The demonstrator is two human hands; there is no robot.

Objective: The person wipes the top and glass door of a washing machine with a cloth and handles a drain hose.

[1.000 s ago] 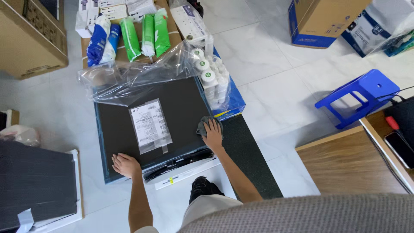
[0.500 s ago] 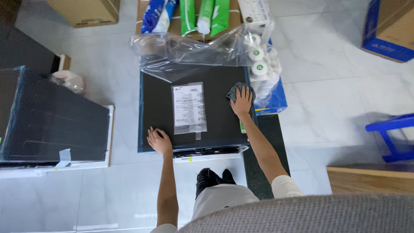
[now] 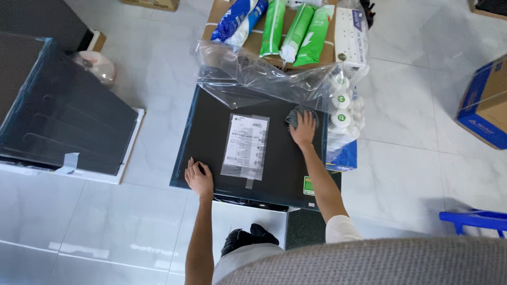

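Note:
A large black appliance top (image 3: 277,158) lies below me on the white tiled floor. A clear sleeve with a printed sheet (image 3: 245,145) is taped to its middle. My right hand (image 3: 303,130) presses a grey cloth (image 3: 297,115) onto the far right part of the black surface. My left hand (image 3: 199,178) rests flat on the near left corner, fingers spread, holding nothing. A loose clear plastic cover (image 3: 253,76) is bunched over the far edge.
Another black appliance (image 3: 58,124) on a white base stands at the left. Green and blue packs (image 3: 282,26) lie on a cardboard box behind. White bottles (image 3: 343,108) and a blue box (image 3: 344,157) sit at the right. A blue-and-brown carton (image 3: 486,103) and blue stool (image 3: 472,219) are further right.
My right hand has slid the grey cloth further away across the black surface. My left hand stays on the near left corner. My view has shifted to the left.

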